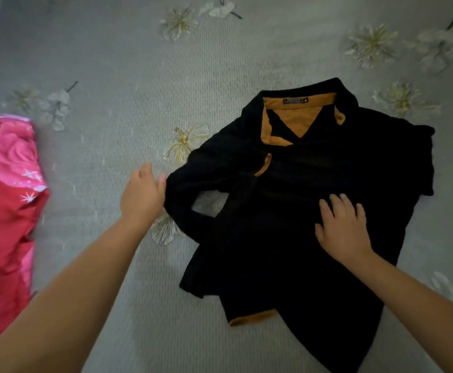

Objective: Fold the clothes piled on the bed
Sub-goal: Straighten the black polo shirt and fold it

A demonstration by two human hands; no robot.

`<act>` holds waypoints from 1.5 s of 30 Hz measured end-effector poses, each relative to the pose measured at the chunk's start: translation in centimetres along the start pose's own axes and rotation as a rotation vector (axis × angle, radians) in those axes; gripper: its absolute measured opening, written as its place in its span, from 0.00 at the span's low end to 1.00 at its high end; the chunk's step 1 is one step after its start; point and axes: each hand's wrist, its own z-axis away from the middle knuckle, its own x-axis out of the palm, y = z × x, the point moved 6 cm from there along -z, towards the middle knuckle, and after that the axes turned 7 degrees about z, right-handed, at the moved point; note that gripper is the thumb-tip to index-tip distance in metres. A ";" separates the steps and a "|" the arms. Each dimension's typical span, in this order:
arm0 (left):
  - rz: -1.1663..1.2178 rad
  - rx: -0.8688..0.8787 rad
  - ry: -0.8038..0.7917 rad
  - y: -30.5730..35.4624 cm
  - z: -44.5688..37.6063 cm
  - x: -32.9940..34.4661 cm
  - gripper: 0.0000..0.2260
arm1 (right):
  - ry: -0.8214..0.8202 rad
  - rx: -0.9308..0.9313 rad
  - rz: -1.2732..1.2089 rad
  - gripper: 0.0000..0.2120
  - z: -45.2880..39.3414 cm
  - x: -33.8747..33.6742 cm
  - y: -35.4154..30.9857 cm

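**Black polo mid-fold on the flowery bedspread**

Grey floral bedspread (112,63) is filling the whole view, red-pink cloth (4,200) sitting at its left edge. Black polo shirt (314,170) is lying collar-up, right of centre. Right hand (343,227) is pressing flat on it, probably pinning it, while left hand (141,192) is touching the folded sleeve edge; can't tell if it's gripping.

We see a black polo shirt (314,168) with mustard trim lying front-up, partly folded, collar toward one o'clock.
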 end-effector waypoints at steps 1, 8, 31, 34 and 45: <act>0.021 0.005 -0.012 -0.5 1.3 1.6 0.21 | 0.113 -0.082 -0.046 0.27 1.0 -0.1 -1.5; 0.224 -0.011 -0.287 -3.6 12.7 10.6 0.25 | 0.026 -0.089 -0.095 0.36 13.2 5.9 -5.3; 0.565 0.062 -0.141 2.5 27.2 5.8 0.11 | 0.506 -0.546 -0.107 0.17 23.8 -2.5 13.4; 0.268 0.045 -0.442 1.1 30.6 10.4 0.16 | 0.198 -0.634 0.095 0.14 24.2 1.9 13.8; 0.128 -0.147 -0.260 -2.4 28.6 11.6 0.21 | -0.024 -0.460 0.019 0.24 20.8 5.5 0.6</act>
